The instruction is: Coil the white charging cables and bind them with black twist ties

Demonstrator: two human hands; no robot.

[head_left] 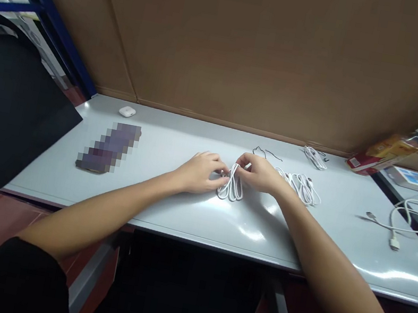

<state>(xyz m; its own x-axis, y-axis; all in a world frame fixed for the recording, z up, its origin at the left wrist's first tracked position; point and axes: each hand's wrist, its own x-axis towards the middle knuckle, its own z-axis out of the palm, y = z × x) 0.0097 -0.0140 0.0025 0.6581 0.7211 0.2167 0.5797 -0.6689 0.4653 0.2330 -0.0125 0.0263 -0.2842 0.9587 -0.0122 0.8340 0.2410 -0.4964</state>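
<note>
Seen from the head camera, a person in dark short sleeves works at a pale grey bench (pixel 168 203) backed by brown cardboard sheeting. The left hand (pixel 200 171) and right hand (pixel 260 172) meet over a coiled white cable (pixel 231 188) lying near the middle of the bench. Both hands have their fingers curled onto the top of the coil, the left pinching it from one side and the right from the other; the loops below rest flat on the surface.

Just to the right of the coiled white cable lies a second white cable bundle (pixel 303 186), partly behind the right wrist. Further back and right of it sits a third small bundle (pixel 316 157), with a thin black wire tie (pixel 268 153) close by. Well to the right, a loose white charging cable (pixel 397 225) trails across the bench, and an orange packet (pixel 385 152) leans near the back corner. Well left of the coil lie a blurred purple object (pixel 110 147) and, behind it, a small white earbud case (pixel 127 111).
</note>
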